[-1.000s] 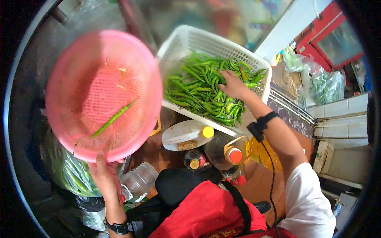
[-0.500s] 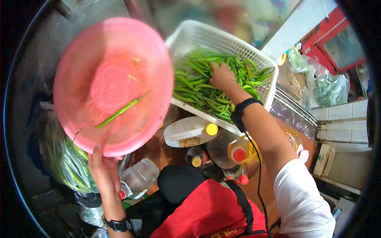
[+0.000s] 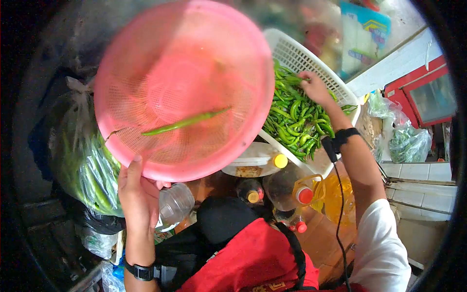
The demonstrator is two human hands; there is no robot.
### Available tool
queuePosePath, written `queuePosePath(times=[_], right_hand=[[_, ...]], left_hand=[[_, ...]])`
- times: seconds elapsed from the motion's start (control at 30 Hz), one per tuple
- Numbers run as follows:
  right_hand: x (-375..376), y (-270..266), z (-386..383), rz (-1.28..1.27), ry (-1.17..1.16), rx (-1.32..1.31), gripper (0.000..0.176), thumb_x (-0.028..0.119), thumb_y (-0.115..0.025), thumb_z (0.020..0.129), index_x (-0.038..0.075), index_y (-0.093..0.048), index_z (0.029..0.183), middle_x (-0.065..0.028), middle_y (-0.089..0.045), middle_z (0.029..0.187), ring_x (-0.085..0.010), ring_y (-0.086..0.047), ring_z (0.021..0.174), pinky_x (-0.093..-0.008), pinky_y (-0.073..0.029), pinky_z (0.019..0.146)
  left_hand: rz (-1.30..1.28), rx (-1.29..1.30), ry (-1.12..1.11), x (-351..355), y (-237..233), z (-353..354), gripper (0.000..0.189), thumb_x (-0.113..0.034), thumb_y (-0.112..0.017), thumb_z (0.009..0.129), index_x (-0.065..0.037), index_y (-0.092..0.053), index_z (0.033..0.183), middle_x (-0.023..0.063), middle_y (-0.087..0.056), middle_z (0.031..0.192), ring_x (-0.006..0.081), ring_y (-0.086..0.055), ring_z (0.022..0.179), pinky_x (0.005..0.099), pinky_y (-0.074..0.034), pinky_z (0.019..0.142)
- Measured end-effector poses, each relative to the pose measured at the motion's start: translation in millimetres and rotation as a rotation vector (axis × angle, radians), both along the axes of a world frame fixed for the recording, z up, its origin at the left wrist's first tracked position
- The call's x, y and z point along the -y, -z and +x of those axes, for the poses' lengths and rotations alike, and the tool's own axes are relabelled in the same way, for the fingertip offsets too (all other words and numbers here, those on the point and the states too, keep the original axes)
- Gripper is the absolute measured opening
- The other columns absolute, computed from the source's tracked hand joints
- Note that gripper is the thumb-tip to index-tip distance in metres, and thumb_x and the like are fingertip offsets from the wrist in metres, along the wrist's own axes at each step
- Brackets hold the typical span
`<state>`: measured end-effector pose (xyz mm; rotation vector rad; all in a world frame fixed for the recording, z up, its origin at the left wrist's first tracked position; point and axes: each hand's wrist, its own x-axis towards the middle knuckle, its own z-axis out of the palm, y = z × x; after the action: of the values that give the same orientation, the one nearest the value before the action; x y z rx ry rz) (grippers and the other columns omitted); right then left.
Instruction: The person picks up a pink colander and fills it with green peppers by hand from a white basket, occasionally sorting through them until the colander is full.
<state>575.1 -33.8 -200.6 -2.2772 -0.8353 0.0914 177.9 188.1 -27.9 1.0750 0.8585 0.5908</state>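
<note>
My left hand (image 3: 138,197) grips the near rim of a pink plastic colander (image 3: 243,151), with the thumb over the edge. The colander is raised and tilted, its mesh inside facing me. One long green chili pepper (image 3: 185,121) lies in it. To the right, my right hand (image 3: 315,88) is down in a heap of green chili peppers (image 3: 294,117), its fingers curled on some of them; their tips are partly hidden. The peppers fill much of a white plastic basket (image 3: 335,78), whose left part is hidden behind the colander.
Below the basket stand a jug with a yellow cap (image 3: 248,163), a large red-capped bottle (image 3: 287,187) and a bottle of yellow oil (image 3: 340,197). A clear bag of green vegetables (image 3: 87,165) sits at left. Bagged greens (image 3: 411,141) lie near a red cabinet (image 3: 423,92).
The colander has moved right and nearer, now covering more of the basket. My right hand has shifted toward the basket's far right side. The view has swung a little too.
</note>
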Motion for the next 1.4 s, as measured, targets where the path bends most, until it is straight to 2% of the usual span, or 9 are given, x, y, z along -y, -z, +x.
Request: queuePosePath(times=[0.37,0.6,0.7,0.93,1.07,1.13,1.27,1.33,1.4], right_hand=[[-72.9,10.5,-54.9,-0.672,0.013,0.042,0.07,0.039,-0.063,0.069,0.023,-0.029,0.128,-0.0175,-0.031,0.131,-0.0395,-0.042,0.11,-0.046,-0.037,0.09],[-35.6,27.4,-27.2,-0.312,-0.143,0.105,0.047,0.021,-0.063,0.067,0.013,-0.045,0.11,-0.0194,-0.055,0.096,-0.0356,-0.055,0.086,-0.0401,-0.045,0.078],[-17.6,-24.6,-36.2,-0.115,0.05,-0.413,0.028,0.013,-0.055,0.075,0.006,-0.049,0.101,-0.0032,-0.05,0.069,-0.0078,-0.052,0.061,-0.0237,-0.045,0.041],[14.0,-122.0,-42.0,0.295,0.051,-0.81,0.026,0.014,-0.051,0.078,0.006,-0.048,0.103,-0.0011,-0.052,0.082,-0.0089,-0.049,0.065,-0.021,-0.042,0.045],[-23.6,-174.0,-88.8,0.463,-0.417,-1.023,0.044,0.012,-0.055,0.078,0.005,-0.041,0.119,-0.0078,-0.051,0.107,-0.0157,-0.054,0.088,-0.0289,-0.048,0.067],[-45.7,-178.7,-98.6,0.115,-0.73,-0.536,0.05,0.015,-0.058,0.079,0.003,-0.037,0.122,-0.0097,-0.052,0.111,-0.0172,-0.053,0.094,-0.0289,-0.046,0.077],[-30.9,-174.4,-84.1,0.108,-0.598,-0.179,0.044,0.02,-0.057,0.08,0.0,-0.043,0.117,-0.0088,-0.055,0.105,-0.0154,-0.054,0.09,-0.0268,-0.045,0.075],[-3.6,-152.4,-59.3,0.183,-0.292,-0.613,0.041,0.023,-0.053,0.082,-0.002,-0.045,0.114,-0.0082,-0.057,0.1,-0.0159,-0.055,0.089,-0.0273,-0.045,0.076],[29.8,-111.8,-36.7,0.018,-0.122,-0.407,0.037,0.022,-0.054,0.079,0.001,-0.049,0.109,-0.0161,-0.059,0.087,-0.022,-0.057,0.083,-0.0315,-0.045,0.073]], left_hand=[[0.042,0.013,-0.025,2.3,10.1,-3.8,0.027,-0.02,-0.047,0.086,-0.003,-0.046,0.106,0.0071,-0.056,0.098,0.014,-0.054,0.074,0.026,-0.042,0.053],[0.063,0.052,0.033,1.5,15.2,-9.8,0.024,-0.02,-0.046,0.087,-0.003,-0.046,0.103,0.0076,-0.055,0.091,0.0148,-0.054,0.067,0.0263,-0.043,0.049],[0.084,0.02,0.053,4.3,18.1,-11.8,0.023,-0.02,-0.045,0.087,-0.004,-0.045,0.104,0.0072,-0.055,0.088,0.0147,-0.054,0.065,0.0263,-0.042,0.045],[0.126,-0.095,0.167,16.0,17.9,-3.6,0.018,-0.011,-0.044,0.085,-0.004,-0.041,0.102,0.0059,-0.054,0.077,0.0123,-0.054,0.054,0.0238,-0.042,0.041],[0.106,-0.164,0.3,16.5,27.4,-2.6,0.027,-0.014,-0.043,0.086,-0.004,-0.041,0.111,0.0063,-0.055,0.087,0.0123,-0.055,0.059,0.024,-0.043,0.043],[-0.01,-0.11,0.249,14.9,31.9,-3.8,0.028,-0.014,-0.043,0.085,-0.002,-0.043,0.111,0.0062,-0.055,0.09,0.0129,-0.056,0.066,0.0235,-0.044,0.045],[-0.059,-0.115,0.183,11.5,21.4,-10.2,0.03,-0.013,-0.045,0.083,-0.001,-0.044,0.11,0.0082,-0.053,0.101,0.0174,-0.054,0.089,0.0305,-0.047,0.073],[-0.042,-0.07,0.092,16.6,16.6,-8.9,0.023,-0.012,-0.045,0.083,0.0,-0.047,0.102,0.0067,-0.055,0.083,0.0141,-0.054,0.062,0.0253,-0.045,0.05],[0.058,-0.025,0.014,16.0,20.4,-15.7,0.03,-0.013,-0.046,0.082,0.001,-0.045,0.109,0.0093,-0.053,0.097,0.0179,-0.054,0.085,0.0289,-0.045,0.073]])
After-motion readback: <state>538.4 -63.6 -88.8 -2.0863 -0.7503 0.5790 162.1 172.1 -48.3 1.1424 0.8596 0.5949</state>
